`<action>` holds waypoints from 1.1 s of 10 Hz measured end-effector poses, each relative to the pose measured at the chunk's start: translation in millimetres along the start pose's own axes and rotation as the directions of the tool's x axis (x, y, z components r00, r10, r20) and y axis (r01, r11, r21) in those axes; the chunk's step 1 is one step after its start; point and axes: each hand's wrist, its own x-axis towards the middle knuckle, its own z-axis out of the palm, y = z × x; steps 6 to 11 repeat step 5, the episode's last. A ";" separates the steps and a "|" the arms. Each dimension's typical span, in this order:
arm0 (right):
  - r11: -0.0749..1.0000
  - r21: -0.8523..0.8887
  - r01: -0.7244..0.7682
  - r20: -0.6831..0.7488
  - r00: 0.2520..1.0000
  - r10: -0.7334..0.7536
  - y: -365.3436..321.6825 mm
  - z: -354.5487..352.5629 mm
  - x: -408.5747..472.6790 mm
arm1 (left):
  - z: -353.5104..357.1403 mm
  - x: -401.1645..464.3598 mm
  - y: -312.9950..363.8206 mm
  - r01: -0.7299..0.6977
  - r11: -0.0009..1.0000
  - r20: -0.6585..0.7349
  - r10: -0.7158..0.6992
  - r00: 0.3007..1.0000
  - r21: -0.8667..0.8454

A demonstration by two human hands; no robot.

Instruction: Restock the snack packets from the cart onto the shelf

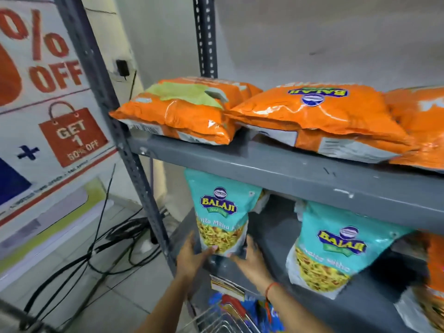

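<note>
Right now we have the teal plastic snack packet with the blue-and-yellow logo and clear window of yellow sev standing upright at the left end of the grey metal lower shelf, just inside the slotted grey steel upright. Our left hand and right hand are clamped on its bottom corners, one on each side, fingertips curled under the base seam. We judge this pouch light and soft: a puffed film bag that gives under pressure, with brittle contents that would crush if squeezed hard. Its glossy film looks slippery, so we would keep hold low at the gusseted base and the side seams, where the material is stiffer, rather than pinching the middle. A second teal packet of the same kind leans well apart to the right, and flat orange glossy packets lie on the shelf above. Below our wrists, the wire cart basket shows more stock.
</note>
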 end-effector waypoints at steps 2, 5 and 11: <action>1.000 0.016 -0.020 0.048 0.999 0.019 -0.1 1.2 8.9 | 8.7 10.4 -24.3 -0.023 1.000 -0.030 0.022 0.999 -0.014; 0.995 0.102 0.014 -0.016 1.000 -0.012 -17.4 -20.1 -53.4 | 5.4 -61.7 24.3 -0.113 0.993 0.051 0.111 0.993 0.042; 0.995 0.102 0.014 -0.016 1.000 -0.012 -17.4 -20.1 -53.4 | 5.4 -61.7 24.3 -0.113 0.993 0.051 0.111 0.993 0.042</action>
